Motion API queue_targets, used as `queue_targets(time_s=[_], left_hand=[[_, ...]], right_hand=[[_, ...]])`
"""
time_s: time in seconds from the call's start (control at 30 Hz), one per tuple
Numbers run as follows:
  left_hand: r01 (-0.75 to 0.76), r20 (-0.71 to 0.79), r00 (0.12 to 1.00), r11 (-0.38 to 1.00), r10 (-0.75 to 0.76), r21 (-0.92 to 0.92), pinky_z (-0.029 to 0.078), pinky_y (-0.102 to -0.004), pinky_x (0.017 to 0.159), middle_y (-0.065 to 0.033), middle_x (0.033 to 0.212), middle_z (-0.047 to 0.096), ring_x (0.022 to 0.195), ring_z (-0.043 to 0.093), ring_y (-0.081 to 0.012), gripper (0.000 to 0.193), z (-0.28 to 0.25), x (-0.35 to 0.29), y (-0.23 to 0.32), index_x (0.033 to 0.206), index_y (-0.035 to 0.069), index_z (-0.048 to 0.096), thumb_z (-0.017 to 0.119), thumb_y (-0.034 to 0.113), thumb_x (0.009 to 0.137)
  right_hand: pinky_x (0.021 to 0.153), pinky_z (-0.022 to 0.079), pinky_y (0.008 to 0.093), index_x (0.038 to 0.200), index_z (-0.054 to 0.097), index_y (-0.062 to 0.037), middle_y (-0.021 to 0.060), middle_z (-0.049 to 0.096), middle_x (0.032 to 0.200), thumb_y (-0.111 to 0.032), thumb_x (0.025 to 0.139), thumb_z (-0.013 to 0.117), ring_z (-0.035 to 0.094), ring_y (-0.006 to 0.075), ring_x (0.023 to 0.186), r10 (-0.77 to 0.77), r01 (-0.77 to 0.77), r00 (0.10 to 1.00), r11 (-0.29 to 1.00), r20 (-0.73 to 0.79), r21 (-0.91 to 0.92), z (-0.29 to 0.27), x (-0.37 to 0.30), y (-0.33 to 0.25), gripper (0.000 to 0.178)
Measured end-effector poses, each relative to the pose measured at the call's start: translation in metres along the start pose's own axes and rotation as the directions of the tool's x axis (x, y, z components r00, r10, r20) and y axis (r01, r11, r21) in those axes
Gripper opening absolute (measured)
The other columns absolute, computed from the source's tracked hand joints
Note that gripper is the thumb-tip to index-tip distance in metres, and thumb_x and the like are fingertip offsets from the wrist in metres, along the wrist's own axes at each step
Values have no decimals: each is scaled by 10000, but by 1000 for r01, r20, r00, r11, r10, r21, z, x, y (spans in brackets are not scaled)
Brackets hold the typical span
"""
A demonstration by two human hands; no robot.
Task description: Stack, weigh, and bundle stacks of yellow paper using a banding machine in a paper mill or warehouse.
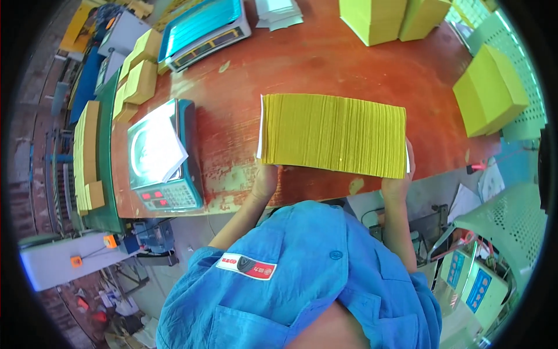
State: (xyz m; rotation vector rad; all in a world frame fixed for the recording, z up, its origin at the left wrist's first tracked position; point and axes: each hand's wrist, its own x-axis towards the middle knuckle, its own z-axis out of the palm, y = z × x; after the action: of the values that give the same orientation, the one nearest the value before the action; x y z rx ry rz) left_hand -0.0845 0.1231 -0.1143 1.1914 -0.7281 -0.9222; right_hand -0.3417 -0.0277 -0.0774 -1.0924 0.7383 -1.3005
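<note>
Head view, main item: yellow paper stack (pixel 334 135), a long block of many thin pieces standing on edge side by side, fine upright lines along its face, a white facing at each end.
Location of stack: level with the near edge of the red table (pixel 232 107), in front of the blue work shirt (pixel 308 244); whether it touches the tabletop, cannot tell.
Hands: well apart; left hand (pixel 266 179) clamped at the stack's left end, right hand (pixel 400 185) at its right end; fingers largely hidden.
Left of stack: teal counting scale (pixel 174 195), loose white papers (pixel 165 145) on its pan.
Far side: blue-topped scale (pixel 206 23); white sheets (pixel 279 13); two yellow blocks (pixel 375 20).
Right side: single yellow block (pixel 491 93), tilted in view.
Left margin: green belt (pixel 107 151) bearing a yellow row (pixel 87 145).
Obstruction: the stack hides part of the tabletop.
</note>
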Motion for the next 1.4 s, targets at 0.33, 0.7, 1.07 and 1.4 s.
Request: queue_targets(time_s=[0.33,0.7,1.07,1.4], left_hand=[[-96,-43,989,847,139,523,462,-247,815,-100,1081,619,947,595,-172,486,17,29,98,1215,-29,525,415,375,967],[97,-104,987,971,-122,-217,439,-259,743,-39,937,557,847,521,-88,384,18,40,97,1064,26,519,578,384,937],[92,-81,990,967,-114,-237,442,-273,779,-32,956,566,867,534,-100,327,34,43,94,1050,38,529,527,356,975],[-211,-80,959,872,273,442,464,-289,833,-32,1029,586,933,551,-102,243,19,49,59,1139,42,554,521,216,973]], right_hand=[[986,436,321,1314,484,48,118,578,1262,-158,966,452,563,187,1139,94,-95,995,988,20,120,-5,1,1,406],[986,441,331,1314,481,34,107,576,1262,-194,977,468,566,189,1140,61,-62,998,988,11,140,-2,-5,3,407],[964,454,324,1312,485,25,107,586,1240,-177,963,481,568,188,1131,41,-34,998,987,-41,159,0,-7,-2,403],[989,421,298,1268,537,25,106,573,1272,-76,926,517,538,186,1177,56,-61,994,996,94,58,-4,6,-4,358]])
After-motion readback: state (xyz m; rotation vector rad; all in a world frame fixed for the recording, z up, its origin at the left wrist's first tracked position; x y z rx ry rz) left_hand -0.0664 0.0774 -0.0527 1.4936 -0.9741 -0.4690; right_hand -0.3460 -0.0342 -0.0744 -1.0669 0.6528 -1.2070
